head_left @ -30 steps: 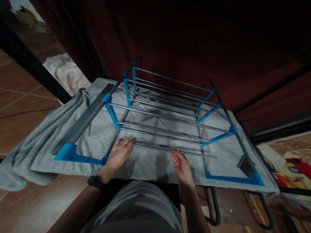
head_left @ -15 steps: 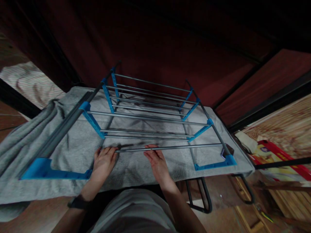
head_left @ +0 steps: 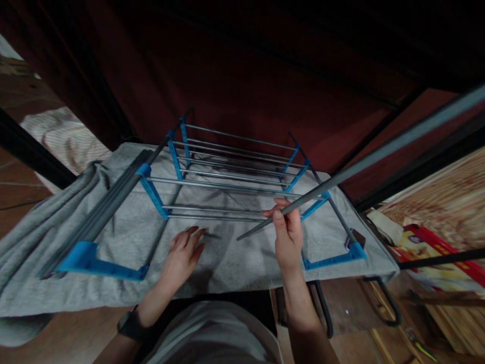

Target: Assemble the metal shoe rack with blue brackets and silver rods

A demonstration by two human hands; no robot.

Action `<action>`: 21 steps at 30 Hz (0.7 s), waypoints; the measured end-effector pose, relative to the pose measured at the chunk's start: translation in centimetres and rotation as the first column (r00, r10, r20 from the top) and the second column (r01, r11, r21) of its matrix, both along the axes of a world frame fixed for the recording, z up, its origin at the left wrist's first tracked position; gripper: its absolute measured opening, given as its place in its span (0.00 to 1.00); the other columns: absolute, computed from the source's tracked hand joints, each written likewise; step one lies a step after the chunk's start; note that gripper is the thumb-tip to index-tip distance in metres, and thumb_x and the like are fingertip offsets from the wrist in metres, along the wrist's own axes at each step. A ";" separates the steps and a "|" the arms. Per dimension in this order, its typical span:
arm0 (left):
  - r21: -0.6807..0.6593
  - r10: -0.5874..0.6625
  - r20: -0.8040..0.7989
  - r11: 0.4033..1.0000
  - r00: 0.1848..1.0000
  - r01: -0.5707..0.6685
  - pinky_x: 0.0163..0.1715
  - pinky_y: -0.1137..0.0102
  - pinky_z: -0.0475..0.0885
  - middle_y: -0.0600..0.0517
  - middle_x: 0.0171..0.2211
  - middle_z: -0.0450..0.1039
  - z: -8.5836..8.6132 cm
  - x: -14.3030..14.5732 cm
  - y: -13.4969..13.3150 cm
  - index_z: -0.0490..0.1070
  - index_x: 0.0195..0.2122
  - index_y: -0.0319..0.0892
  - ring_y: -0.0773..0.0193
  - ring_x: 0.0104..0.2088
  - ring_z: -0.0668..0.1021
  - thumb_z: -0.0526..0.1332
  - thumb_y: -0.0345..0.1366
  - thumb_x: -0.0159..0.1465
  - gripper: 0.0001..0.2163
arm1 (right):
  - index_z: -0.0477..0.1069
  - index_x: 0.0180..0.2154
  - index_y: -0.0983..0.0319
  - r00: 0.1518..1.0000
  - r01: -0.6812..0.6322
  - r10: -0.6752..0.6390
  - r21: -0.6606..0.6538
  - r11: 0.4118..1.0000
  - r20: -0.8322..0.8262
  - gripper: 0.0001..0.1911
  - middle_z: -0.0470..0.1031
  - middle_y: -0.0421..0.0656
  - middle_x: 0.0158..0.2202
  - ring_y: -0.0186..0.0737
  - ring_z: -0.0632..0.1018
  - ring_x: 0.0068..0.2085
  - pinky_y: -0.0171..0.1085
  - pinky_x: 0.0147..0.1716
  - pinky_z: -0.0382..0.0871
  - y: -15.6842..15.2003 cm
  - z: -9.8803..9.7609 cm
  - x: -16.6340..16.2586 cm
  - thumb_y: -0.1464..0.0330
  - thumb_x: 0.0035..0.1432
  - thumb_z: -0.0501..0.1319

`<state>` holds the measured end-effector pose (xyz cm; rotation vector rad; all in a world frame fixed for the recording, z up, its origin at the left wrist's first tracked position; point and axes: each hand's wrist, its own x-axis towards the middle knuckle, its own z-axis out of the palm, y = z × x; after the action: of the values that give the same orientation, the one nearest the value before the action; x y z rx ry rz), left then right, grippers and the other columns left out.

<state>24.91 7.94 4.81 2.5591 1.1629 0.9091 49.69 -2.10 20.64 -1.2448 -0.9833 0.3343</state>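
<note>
My right hand (head_left: 287, 237) grips a long grey metal tube (head_left: 341, 177) near its lower end, thumb on top. The tube slants up to the right, out of view, its lower tip above the grey cloth. My left hand (head_left: 184, 253) hovers over the cloth with fingers apart. Just beyond its fingertips is a short dark rod-like shape (head_left: 213, 236); whether they touch it I cannot tell. Behind both hands lies a rack frame (head_left: 227, 187) of grey tubes joined by blue plastic brackets. The near-left bracket (head_left: 85, 259) and near-right bracket (head_left: 337, 257) have no tube between them.
Grey cloth (head_left: 125, 293) covers the table under the rack. Several loose grey tubes (head_left: 102, 207) lie along the left side. A small dark object (head_left: 356, 238) sits by the near-right bracket. At right are a red and yellow box (head_left: 435, 253) and dark metal legs.
The front tube has left its place across the rack's near side; my right hand has lifted and tilted it up to the right. My left hand has moved right and let go of it.
</note>
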 end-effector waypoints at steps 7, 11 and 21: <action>0.027 -0.080 0.062 0.997 0.995 0.079 0.56 0.60 0.76 0.43 0.57 0.73 2.0 0.3 -1.7 0.70 0.58 0.46 0.55 0.56 0.77 0.53 0.34 0.73 0.15 | 0.73 0.54 0.55 0.856 0.077 -0.034 -0.062 0.995 0.516 0.14 0.75 0.44 0.46 0.42 0.76 0.50 0.41 0.49 0.71 -0.3 0.0 1.8 0.63 0.70 0.56; 0.174 -0.206 0.056 0.966 0.977 0.193 0.54 0.64 0.76 0.44 0.54 0.77 3.9 0.7 -3.6 0.71 0.57 0.45 0.59 0.54 0.79 0.54 0.28 0.71 0.16 | 0.73 0.58 0.54 0.758 0.061 0.038 -0.129 0.990 0.651 0.18 0.75 0.46 0.48 0.43 0.75 0.50 0.43 0.51 0.70 0.0 -3.0 2.4 0.66 0.71 0.53; 0.372 -0.354 -0.100 0.853 0.930 0.365 0.68 0.58 0.62 0.46 0.56 0.77 6.3 4.1 -6.5 0.72 0.57 0.41 0.57 0.61 0.73 0.56 0.25 0.68 0.17 | 0.74 0.56 0.57 0.534 0.207 0.117 -0.263 0.942 0.837 0.20 0.76 0.47 0.43 0.48 0.74 0.47 0.48 0.50 0.68 -0.2 -11.9 4.2 0.74 0.69 0.53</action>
<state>29.01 1.48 11.13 2.9610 0.5028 1.0942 53.91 -2.26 8.74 -1.8062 -1.7872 -0.2238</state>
